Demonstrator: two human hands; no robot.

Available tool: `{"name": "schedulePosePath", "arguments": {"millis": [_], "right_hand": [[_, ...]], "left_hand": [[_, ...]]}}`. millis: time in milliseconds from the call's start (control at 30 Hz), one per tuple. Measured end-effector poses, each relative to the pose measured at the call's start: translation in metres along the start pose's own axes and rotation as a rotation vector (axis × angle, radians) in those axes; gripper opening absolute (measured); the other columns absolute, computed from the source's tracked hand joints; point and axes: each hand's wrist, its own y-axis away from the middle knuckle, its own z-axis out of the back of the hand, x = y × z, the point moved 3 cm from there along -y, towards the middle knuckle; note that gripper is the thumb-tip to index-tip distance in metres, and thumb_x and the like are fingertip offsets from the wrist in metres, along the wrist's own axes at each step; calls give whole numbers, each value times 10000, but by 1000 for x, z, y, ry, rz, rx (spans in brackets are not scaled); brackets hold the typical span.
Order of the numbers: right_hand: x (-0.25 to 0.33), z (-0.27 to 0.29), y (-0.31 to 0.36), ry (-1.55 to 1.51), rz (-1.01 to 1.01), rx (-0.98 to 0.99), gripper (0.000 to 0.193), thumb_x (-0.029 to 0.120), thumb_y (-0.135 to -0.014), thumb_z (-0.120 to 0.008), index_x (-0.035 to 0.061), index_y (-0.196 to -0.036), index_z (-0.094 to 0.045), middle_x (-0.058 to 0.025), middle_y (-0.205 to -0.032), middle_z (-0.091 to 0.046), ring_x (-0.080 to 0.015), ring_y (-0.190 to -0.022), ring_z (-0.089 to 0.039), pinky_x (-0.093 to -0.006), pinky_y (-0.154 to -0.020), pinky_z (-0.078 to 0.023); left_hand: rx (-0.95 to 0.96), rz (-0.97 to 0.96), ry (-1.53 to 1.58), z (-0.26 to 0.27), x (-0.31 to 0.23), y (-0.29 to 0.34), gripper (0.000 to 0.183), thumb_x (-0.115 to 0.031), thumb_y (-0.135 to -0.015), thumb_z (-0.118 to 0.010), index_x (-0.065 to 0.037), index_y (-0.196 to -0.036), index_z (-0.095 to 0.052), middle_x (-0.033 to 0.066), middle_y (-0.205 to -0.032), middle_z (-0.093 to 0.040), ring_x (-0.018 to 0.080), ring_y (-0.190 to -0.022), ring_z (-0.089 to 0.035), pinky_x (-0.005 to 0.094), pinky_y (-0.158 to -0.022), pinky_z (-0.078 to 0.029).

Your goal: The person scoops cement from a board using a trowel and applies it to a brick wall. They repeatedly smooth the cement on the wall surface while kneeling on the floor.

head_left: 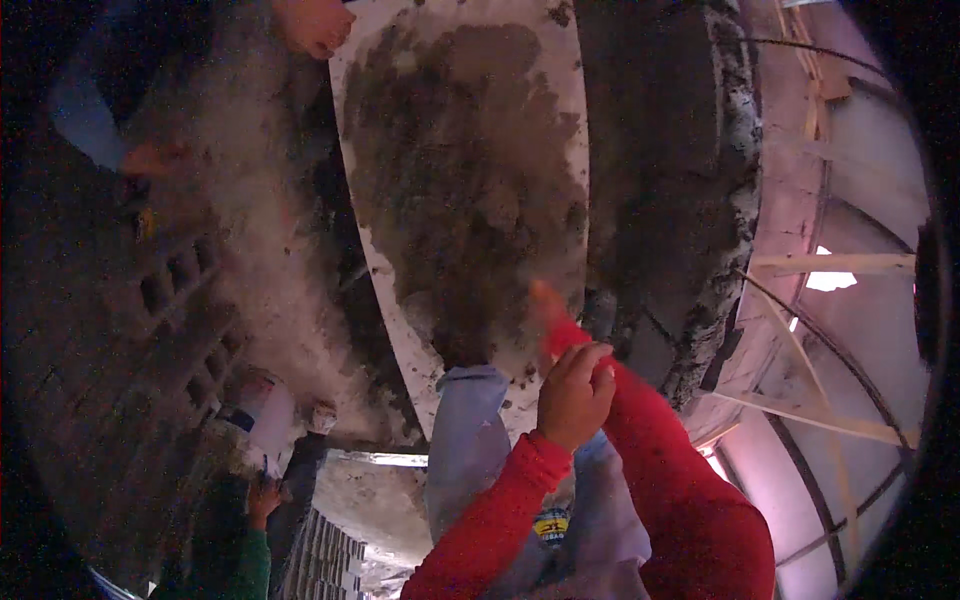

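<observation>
My left hand [577, 395], in a red sleeve, is closed around the red right sleeve [640, 400] just behind the wrist. My right hand [545, 300] reaches forward over a pale board [395, 315]. It is smeared by motion, so its fingers and anything in them cannot be made out. A wide layer of wet grey-brown mortar [460, 170] covers most of the board. My knees, in light blue trousers [470, 420], are at the board's near end.
A white bucket [265, 410] stands at the lower left, near another person's hand [262, 497] in a green sleeve. Hollow blocks [178, 272] lie at the left. Another person's hand [318, 25] is at the board's far left corner. Wooden braces [835, 264] stand at the right.
</observation>
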Motion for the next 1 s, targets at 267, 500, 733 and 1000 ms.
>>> {"name": "schedulePosePath", "arguments": {"millis": [267,500,733,1000], "right_hand": [[151,54,-39,-202,35,285,268,211,-808,-590,64,-1031,-567,-84,-837,-609,-206,-759,-582,-353,-657,-460],[142,67,33,126,464,-492,462,124,-735,-605,87,-1175,-468,-148,-900,-614,-355,-814,-592,-428,-657,-464],[107,23,25,96,154,-225,367,173,-757,-613,89,-1093,-494,-119,-896,-600,-296,-744,-587,-399,-631,-459],[-78,57,145,175,-1,253,286,198,-750,-615,74,-995,-535,-122,-848,-601,-287,-736,-595,-395,-628,-471]], "left_hand": [[-196,161,58,17,-13,-8,218,-175,-806,-590,-26,-964,-597,138,-963,-607,265,-881,-587,364,-796,-462],[-194,251,48,10,-6,-9,202,-113,-796,-606,-28,-979,-593,127,-934,-619,239,-841,-597,334,-769,-464],[-242,131,41,1,-16,-10,247,-153,-797,-615,-17,-1001,-587,156,-966,-610,272,-875,-599,349,-778,-473],[-186,81,160,-6,-17,4,241,-97,-789,-588,-36,-1022,-574,160,-1013,-591,315,-903,-582,369,-805,-470]]}}
